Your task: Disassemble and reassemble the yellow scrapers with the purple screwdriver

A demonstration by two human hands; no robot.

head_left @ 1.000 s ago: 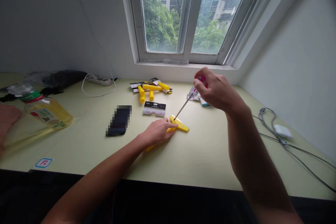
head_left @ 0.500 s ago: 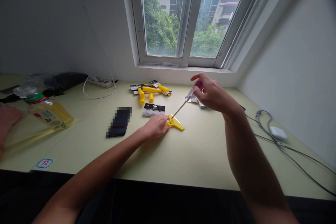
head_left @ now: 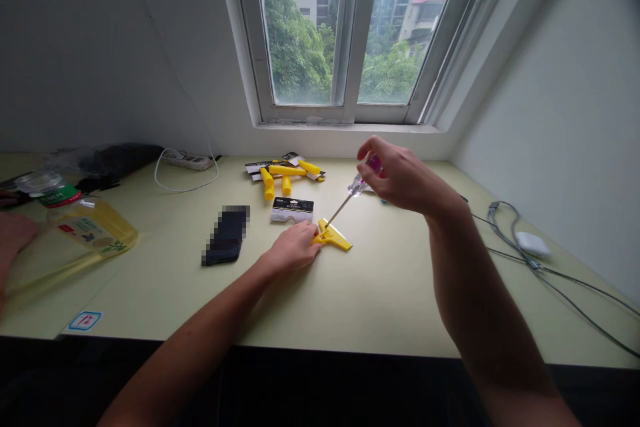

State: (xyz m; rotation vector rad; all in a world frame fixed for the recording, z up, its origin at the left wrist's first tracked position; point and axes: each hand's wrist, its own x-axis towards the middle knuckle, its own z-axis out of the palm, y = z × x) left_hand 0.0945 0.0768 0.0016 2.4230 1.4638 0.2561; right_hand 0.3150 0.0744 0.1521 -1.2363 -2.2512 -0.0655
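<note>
Low over the table, my left hand is closed round the handle of a yellow scraper, whose wide blade end points right. My right hand grips the clear and purple handle of a screwdriver. The screwdriver slants down to the left, and its tip meets the scraper near the base of the head. A screw, if one is there, is too small to make out. Just behind my left hand lies a black and white packaging card.
Several yellow scrapers with cards lie in a pile near the window. A dark phone is left of my arm. A bottle of yellow liquid stands beside another person's hand. Cables and a white case lie right.
The view has shifted slightly. My right hand has turned a little on the screwdriver handle; the tip stays on the scraper, and my left hand keeps its grip.
</note>
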